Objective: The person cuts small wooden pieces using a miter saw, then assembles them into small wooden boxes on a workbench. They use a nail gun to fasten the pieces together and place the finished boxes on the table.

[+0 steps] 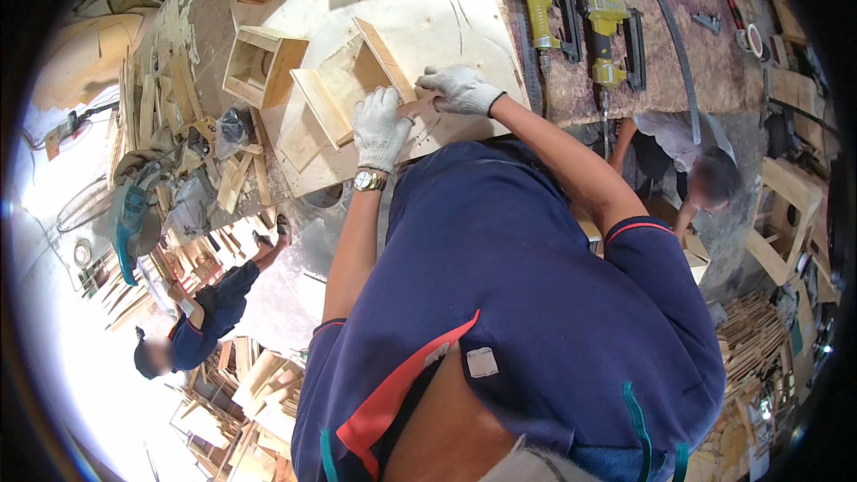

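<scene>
A pale wooden box [323, 100] with raised side boards sits tilted on the light plywood sheet [464, 27] in front of me. My left hand [378, 128], in a white knitted glove with a watch at the wrist, is closed over the box's near edge. Just right of it, my gloved right hand [461, 90] has its fingers bent together by the end of the box's right board. A thin reddish-brown strip [418, 108] shows between the hands, its right end at my right thumb. What it is cannot be made out; the glove hides its left end.
More wooden boxes [264, 66] stand beyond to the left. Two yellow nail guns [542, 13] and a metal ruler [527, 54] lie at the right. Wood scraps and a teal power tool [130, 223] are at left. One person [210, 317] is lower left, another [692, 147] close right.
</scene>
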Action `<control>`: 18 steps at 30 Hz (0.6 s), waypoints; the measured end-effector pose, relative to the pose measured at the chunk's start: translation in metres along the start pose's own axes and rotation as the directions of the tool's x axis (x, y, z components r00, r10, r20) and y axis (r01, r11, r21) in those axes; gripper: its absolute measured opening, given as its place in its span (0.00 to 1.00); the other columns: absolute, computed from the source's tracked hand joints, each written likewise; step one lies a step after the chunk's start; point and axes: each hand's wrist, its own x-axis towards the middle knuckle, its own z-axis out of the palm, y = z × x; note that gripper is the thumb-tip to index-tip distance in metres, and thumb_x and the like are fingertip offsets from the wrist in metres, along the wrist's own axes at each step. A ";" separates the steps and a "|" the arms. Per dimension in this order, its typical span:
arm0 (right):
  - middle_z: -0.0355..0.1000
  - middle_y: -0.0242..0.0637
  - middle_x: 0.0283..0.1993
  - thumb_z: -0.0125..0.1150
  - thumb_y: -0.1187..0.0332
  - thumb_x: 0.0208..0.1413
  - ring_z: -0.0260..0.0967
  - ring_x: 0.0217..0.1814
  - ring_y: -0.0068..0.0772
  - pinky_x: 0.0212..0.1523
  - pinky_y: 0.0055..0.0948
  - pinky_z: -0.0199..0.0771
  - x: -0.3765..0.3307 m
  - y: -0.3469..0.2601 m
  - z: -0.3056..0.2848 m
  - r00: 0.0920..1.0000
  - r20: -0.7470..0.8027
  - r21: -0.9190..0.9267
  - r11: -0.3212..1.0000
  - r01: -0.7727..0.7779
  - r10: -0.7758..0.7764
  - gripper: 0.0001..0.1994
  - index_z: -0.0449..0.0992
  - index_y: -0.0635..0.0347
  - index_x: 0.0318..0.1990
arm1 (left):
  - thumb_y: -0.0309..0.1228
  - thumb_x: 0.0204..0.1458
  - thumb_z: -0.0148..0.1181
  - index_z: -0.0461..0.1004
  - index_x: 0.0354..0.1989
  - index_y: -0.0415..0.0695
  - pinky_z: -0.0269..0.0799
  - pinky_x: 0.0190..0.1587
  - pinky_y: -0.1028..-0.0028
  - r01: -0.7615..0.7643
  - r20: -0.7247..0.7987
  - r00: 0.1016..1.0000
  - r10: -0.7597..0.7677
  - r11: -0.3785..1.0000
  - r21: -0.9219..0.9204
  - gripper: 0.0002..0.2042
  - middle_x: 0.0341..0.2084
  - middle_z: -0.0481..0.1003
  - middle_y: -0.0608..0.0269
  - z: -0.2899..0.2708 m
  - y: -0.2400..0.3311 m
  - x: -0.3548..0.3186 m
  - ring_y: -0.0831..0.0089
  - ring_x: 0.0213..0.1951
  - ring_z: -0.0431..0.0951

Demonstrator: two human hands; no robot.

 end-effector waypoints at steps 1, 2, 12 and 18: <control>0.78 0.43 0.49 0.65 0.67 0.55 0.79 0.48 0.54 0.49 0.49 0.79 0.005 -0.001 0.006 1.000 0.030 -0.045 0.999 0.011 -0.010 0.16 0.81 0.53 0.53 | 0.35 0.47 0.73 0.76 0.45 0.45 0.72 0.48 0.57 -0.002 0.003 1.000 0.002 1.000 -0.016 0.18 0.39 0.78 0.56 0.005 -0.004 0.001 0.53 0.45 0.80; 0.77 0.42 0.49 0.65 0.66 0.55 0.79 0.48 0.54 0.49 0.49 0.79 0.010 -0.002 0.010 0.998 0.059 -0.091 0.996 0.021 -0.016 0.15 0.81 0.52 0.51 | 0.34 0.48 0.72 0.76 0.44 0.45 0.73 0.47 0.56 -0.006 0.005 1.000 0.006 0.999 -0.034 0.17 0.38 0.78 0.55 0.006 -0.005 0.003 0.51 0.44 0.80; 0.80 0.34 0.46 0.63 0.63 0.60 0.83 0.46 0.44 0.45 0.46 0.84 0.010 0.008 0.038 0.991 -0.029 -0.211 0.970 0.120 -0.129 0.07 0.83 0.47 0.43 | 0.33 0.50 0.71 0.75 0.37 0.47 0.77 0.36 0.55 -0.040 -0.082 0.996 0.032 0.995 -0.090 0.11 0.30 0.79 0.55 0.017 -0.010 -0.002 0.50 0.35 0.82; 0.81 0.33 0.47 0.63 0.63 0.61 0.83 0.47 0.43 0.43 0.44 0.84 0.013 0.014 0.051 0.994 0.034 -0.278 0.954 0.109 -0.104 0.09 0.84 0.47 0.46 | 0.34 0.50 0.72 0.75 0.37 0.47 0.77 0.36 0.56 -0.031 -0.074 0.997 0.024 0.995 -0.093 0.12 0.31 0.79 0.54 0.019 -0.013 -0.003 0.50 0.35 0.82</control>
